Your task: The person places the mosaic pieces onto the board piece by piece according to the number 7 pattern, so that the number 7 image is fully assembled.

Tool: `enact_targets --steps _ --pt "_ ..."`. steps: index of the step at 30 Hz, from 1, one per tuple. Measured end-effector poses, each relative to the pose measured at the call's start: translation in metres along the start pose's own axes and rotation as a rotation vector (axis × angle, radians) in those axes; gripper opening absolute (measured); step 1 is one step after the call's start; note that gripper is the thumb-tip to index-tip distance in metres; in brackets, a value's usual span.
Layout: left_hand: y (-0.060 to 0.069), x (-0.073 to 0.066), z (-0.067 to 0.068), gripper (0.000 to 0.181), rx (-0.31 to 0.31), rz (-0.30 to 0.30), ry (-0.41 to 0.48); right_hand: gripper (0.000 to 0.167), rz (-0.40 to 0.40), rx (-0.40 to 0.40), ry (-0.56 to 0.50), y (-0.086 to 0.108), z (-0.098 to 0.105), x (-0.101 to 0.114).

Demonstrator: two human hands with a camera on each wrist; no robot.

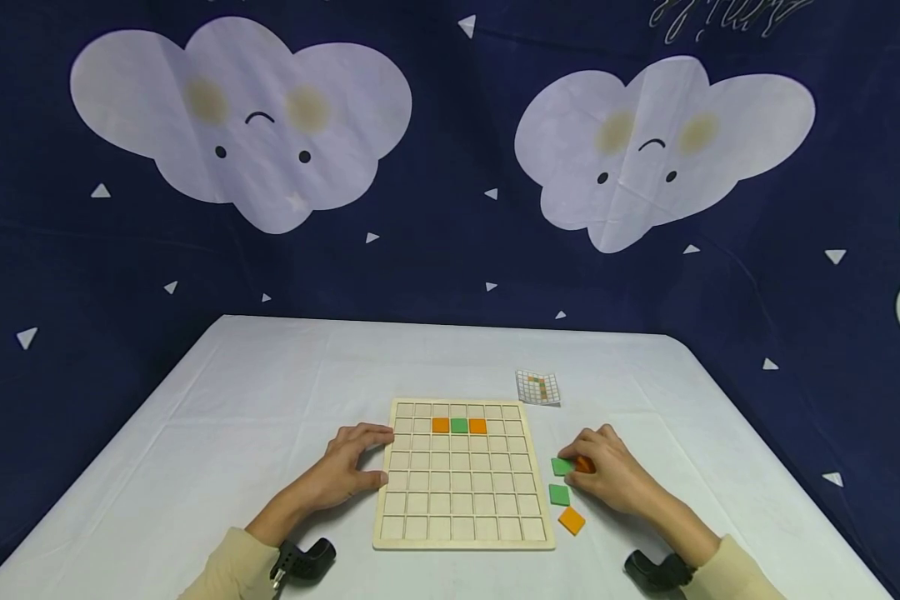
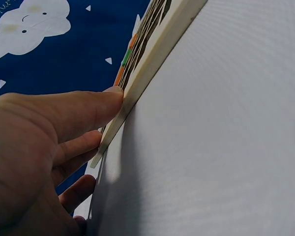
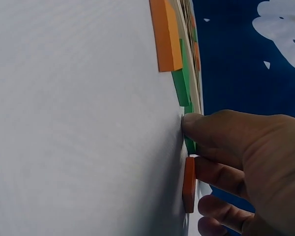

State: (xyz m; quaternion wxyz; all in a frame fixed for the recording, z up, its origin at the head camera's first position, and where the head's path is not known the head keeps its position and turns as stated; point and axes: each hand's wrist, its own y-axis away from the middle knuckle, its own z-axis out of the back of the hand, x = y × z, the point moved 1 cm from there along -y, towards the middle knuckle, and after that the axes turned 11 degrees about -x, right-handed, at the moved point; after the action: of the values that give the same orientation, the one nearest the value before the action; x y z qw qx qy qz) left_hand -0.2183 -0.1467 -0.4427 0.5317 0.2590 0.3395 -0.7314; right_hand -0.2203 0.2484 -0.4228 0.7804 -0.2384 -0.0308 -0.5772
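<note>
A wooden grid board (image 1: 461,482) lies on the table, with an orange tile (image 1: 440,426), a green tile (image 1: 459,426) and another orange tile (image 1: 477,427) side by side near its far edge. My left hand (image 1: 339,471) rests thumb and fingertips, fairly straight, against the board's left edge (image 2: 132,96). Right of the board, my right hand (image 1: 613,473) pinches a green tile (image 1: 560,467) between thumb and index finger, low at the table. Under its other fingers lies a dark orange tile (image 1: 585,465), upright-looking in the right wrist view (image 3: 189,185).
Nearer the front, right of the board, lie a second loose green tile (image 1: 559,495) and an orange tile (image 1: 572,521). A small printed pattern card (image 1: 537,388) sits beyond the board's far right corner. A dark cloth with clouds (image 1: 450,275) hangs behind the table.
</note>
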Motion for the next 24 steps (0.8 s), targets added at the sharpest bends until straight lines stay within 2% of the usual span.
enact_targets --steps 24 --pt "0.0006 -0.0011 0.0001 0.052 -0.016 -0.004 -0.004 0.02 0.006 -0.007 0.0 -0.0002 0.0006 0.0007"
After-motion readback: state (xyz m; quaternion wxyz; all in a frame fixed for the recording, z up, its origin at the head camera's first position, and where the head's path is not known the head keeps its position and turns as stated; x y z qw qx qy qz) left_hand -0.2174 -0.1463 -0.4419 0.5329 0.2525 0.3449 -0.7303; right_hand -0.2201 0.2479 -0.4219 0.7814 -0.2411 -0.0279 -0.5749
